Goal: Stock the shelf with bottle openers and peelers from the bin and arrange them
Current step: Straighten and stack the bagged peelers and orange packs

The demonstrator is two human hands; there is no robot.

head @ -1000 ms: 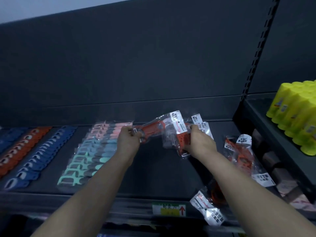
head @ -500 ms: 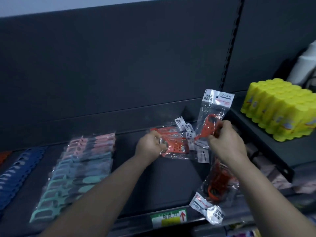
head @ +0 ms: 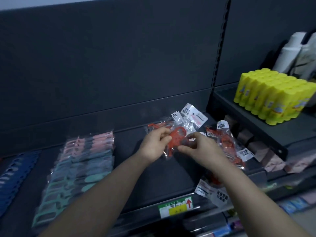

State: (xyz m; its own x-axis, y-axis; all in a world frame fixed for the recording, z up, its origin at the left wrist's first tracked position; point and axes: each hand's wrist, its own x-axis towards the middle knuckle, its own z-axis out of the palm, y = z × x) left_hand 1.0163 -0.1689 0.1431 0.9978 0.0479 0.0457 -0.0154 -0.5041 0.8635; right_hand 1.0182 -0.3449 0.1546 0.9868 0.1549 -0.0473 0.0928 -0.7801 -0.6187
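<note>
Right hand [head: 200, 147] lowered, joins left hand [head: 153, 144]; both grip orange packet [head: 177, 139], contents blurred; forearm hides front packet [head: 213, 190].

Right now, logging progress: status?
Left hand and right hand both gripping one orange bagged opener. More orange packets loose at right. Nothing blocking.

Two bare forearms reach forward and meet at centre. The left hand [head: 154, 145] and right hand [head: 201, 147] sit close together, fingers curled and pinching inward, palms facing each other.
</note>
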